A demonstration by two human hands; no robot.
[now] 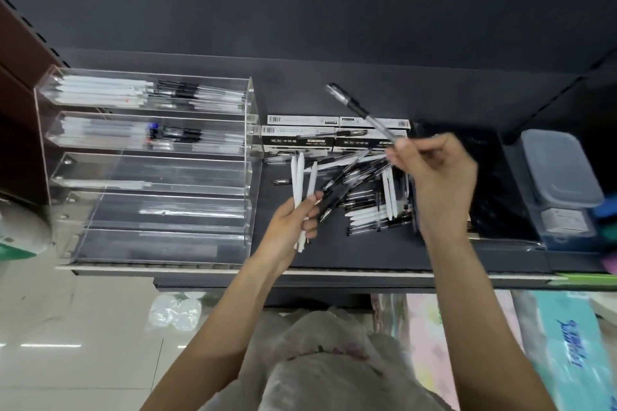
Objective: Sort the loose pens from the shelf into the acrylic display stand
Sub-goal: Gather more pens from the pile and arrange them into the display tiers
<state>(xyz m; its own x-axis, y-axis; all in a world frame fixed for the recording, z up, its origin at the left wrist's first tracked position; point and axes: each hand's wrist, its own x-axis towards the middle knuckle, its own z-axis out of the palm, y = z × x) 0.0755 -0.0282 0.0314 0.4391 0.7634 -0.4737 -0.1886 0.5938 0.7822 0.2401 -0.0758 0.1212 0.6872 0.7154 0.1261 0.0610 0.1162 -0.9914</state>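
While pinched — black-capped pen (362, 112) slanting above right fingers (405, 148).

Pen boxes (334, 135), lidded plastic container (561, 170)

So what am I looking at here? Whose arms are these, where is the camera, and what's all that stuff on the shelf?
There is no machine: these are a person's two bare arms, filmed by a camera worn on the head, looking down. The left hand grips a bundle of white and black pens. The right hand pinches a single black-capped clear pen in its fingers, raised above the shelf. On the dark shelf lies a loose pile of pens, with boxes of pens behind it. At left stands the acrylic display stand, whose upper tiers already hold pens.
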